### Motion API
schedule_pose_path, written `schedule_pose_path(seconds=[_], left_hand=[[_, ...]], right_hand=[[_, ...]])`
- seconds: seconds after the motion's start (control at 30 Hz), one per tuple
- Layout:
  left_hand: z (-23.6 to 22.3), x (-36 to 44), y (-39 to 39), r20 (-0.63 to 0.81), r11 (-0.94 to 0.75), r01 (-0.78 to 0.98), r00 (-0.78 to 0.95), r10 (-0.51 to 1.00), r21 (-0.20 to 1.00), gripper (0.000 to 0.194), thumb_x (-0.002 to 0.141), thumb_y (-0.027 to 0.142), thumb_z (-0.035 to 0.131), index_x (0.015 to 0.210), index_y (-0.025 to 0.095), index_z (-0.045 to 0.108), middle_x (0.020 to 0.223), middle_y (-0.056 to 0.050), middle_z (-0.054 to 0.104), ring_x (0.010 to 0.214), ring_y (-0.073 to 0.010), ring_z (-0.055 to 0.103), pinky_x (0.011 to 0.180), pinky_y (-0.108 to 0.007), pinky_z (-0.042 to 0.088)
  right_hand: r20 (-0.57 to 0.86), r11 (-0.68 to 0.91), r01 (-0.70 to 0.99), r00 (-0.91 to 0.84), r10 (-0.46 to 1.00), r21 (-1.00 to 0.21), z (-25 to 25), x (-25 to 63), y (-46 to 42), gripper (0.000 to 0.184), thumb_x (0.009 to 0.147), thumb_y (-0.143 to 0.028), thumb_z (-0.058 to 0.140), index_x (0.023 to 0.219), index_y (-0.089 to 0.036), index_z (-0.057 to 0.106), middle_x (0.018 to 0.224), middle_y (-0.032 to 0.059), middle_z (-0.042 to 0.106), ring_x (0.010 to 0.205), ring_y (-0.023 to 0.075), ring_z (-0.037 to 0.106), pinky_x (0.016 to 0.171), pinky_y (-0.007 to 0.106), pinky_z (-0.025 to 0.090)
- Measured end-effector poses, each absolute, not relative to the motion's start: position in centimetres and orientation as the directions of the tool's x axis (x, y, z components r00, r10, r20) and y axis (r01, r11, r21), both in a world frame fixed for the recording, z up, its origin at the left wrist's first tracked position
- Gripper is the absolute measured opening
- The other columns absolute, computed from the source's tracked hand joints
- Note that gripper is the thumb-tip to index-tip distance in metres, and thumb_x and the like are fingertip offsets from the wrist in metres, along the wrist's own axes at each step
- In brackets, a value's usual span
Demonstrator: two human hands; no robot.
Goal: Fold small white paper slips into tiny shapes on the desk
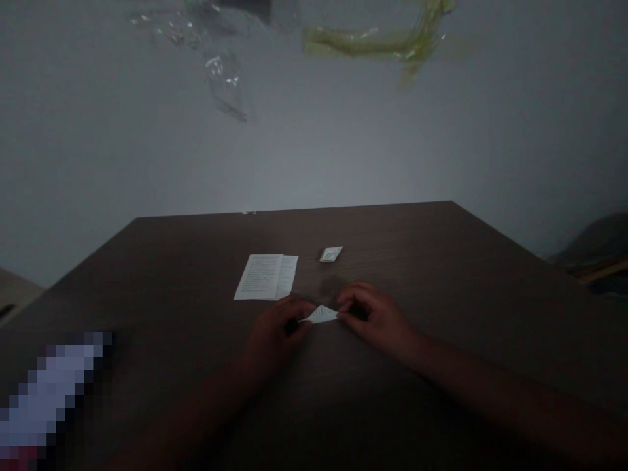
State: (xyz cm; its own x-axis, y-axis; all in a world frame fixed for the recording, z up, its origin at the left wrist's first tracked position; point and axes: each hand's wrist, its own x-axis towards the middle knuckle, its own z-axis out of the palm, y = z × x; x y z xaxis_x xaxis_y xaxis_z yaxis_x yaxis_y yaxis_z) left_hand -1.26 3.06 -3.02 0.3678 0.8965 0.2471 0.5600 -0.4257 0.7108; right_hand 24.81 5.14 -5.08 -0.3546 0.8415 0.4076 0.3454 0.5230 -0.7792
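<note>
A small piece of folded paper (322, 314), white with printed lines and roughly triangular, is held just above or on the table between my two hands. My left hand (280, 327) pinches its left corner between thumb and fingers. At the right corner, the thumb and fingertips of my right hand (371, 313) are closed on it. Beyond my left hand lie flat printed sheets (260, 277), one partly over another. Past my right hand rests a small folded paper piece (331, 254).
The dark brown wooden table (196, 245) meets a pale wall (314, 144) at its far edge. Yellow tape (363, 42) and clear tape (226, 78) stick to the wall. A blurred-out bright device (53, 392) lies at the near left. Dark items (606, 261) stand beyond the table's right side.
</note>
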Motion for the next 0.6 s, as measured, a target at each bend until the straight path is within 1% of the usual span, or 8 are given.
schedule_pose_path(seconds=[0.1, 0.17, 0.27, 0.33, 0.4, 0.5, 0.6], left_hand=[[-3.0, -1.0, 2.9, 0.202, -0.420, 0.595, 0.399, 0.895, 0.685, 0.028, 0.095, 0.013, 0.065, 0.118, 0.023, 0.079, 0.100, -0.002, 0.079, 0.091, -0.0221, 0.074, 0.085, -0.035, 0.059], [-2.9, -0.7, 2.9, 0.173, -0.422, 0.611, 0.425, 0.889, 0.669, 0.026, 0.096, 0.016, 0.066, 0.117, 0.023, 0.079, 0.102, -0.003, 0.080, 0.091, -0.0227, 0.074, 0.085, -0.035, 0.058], [-2.6, -0.4, 3.0, 0.135, -0.438, 0.628, 0.470, 0.872, 0.643, 0.018, 0.099, 0.018, 0.066, 0.109, 0.022, 0.081, 0.107, -0.006, 0.082, 0.099, -0.0246, 0.075, 0.092, -0.038, 0.057], [-2.4, -0.3, 3.0, 0.123, -0.445, 0.644, 0.481, 0.868, 0.622, 0.013, 0.099, 0.019, 0.068, 0.100, 0.021, 0.081, 0.103, -0.005, 0.082, 0.099, -0.0253, 0.075, 0.094, -0.039, 0.056], [-2.2, -0.2, 2.9, 0.126, -0.440, 0.663, 0.466, 0.876, 0.606, 0.014, 0.099, 0.018, 0.068, 0.095, 0.022, 0.081, 0.100, -0.005, 0.082, 0.099, -0.0259, 0.075, 0.096, -0.041, 0.054], [-2.0, -0.3, 2.8, 0.129, -0.429, 0.685, 0.444, 0.887, 0.589, 0.018, 0.102, 0.019, 0.066, 0.093, 0.022, 0.081, 0.102, -0.005, 0.082, 0.102, -0.0271, 0.074, 0.098, -0.043, 0.051], [-2.0, -0.4, 2.9, 0.114, -0.424, 0.693, 0.447, 0.887, 0.583, 0.014, 0.102, 0.023, 0.069, 0.095, 0.023, 0.081, 0.101, -0.004, 0.082, 0.103, -0.0274, 0.074, 0.100, -0.044, 0.050]], right_hand=[[0.430, 0.553, 0.326, -0.379, 0.819, -0.766, -5.0, 24.7, 5.1, 0.016, 0.094, -0.011, 0.071, 0.102, -0.025, 0.070, 0.101, 0.0039, 0.074, 0.091, 0.0211, 0.072, 0.085, 0.037, 0.059], [0.433, 0.569, 0.325, -0.404, 0.806, -0.756, -4.9, 24.7, 5.0, 0.015, 0.094, -0.011, 0.071, 0.098, -0.025, 0.069, 0.103, 0.0046, 0.075, 0.096, 0.0219, 0.073, 0.087, 0.037, 0.060], [0.444, 0.589, 0.323, -0.422, 0.790, -0.741, -4.9, 24.6, 4.8, 0.016, 0.093, -0.010, 0.074, 0.095, -0.025, 0.070, 0.113, 0.0069, 0.076, 0.107, 0.0238, 0.075, 0.093, 0.039, 0.061], [0.461, 0.602, 0.316, -0.419, 0.782, -0.734, -5.0, 24.6, 4.6, 0.016, 0.093, -0.011, 0.075, 0.097, -0.025, 0.071, 0.118, 0.0081, 0.077, 0.111, 0.0244, 0.076, 0.096, 0.040, 0.061], [0.464, 0.605, 0.314, -0.421, 0.779, -0.731, -5.1, 24.6, 4.5, 0.015, 0.094, -0.012, 0.076, 0.099, -0.025, 0.072, 0.122, 0.0090, 0.077, 0.114, 0.0248, 0.076, 0.099, 0.041, 0.061], [0.449, 0.599, 0.317, -0.434, 0.781, -0.736, -5.2, 24.7, 4.6, 0.014, 0.094, -0.013, 0.078, 0.100, -0.025, 0.074, 0.124, 0.0094, 0.078, 0.114, 0.0250, 0.077, 0.099, 0.041, 0.061], [0.395, 0.562, 0.313, -0.461, 0.795, -0.766, -5.2, 24.7, 4.9, 0.010, 0.095, -0.014, 0.077, 0.098, -0.024, 0.077, 0.112, 0.0071, 0.081, 0.104, 0.0238, 0.078, 0.094, 0.039, 0.061]])
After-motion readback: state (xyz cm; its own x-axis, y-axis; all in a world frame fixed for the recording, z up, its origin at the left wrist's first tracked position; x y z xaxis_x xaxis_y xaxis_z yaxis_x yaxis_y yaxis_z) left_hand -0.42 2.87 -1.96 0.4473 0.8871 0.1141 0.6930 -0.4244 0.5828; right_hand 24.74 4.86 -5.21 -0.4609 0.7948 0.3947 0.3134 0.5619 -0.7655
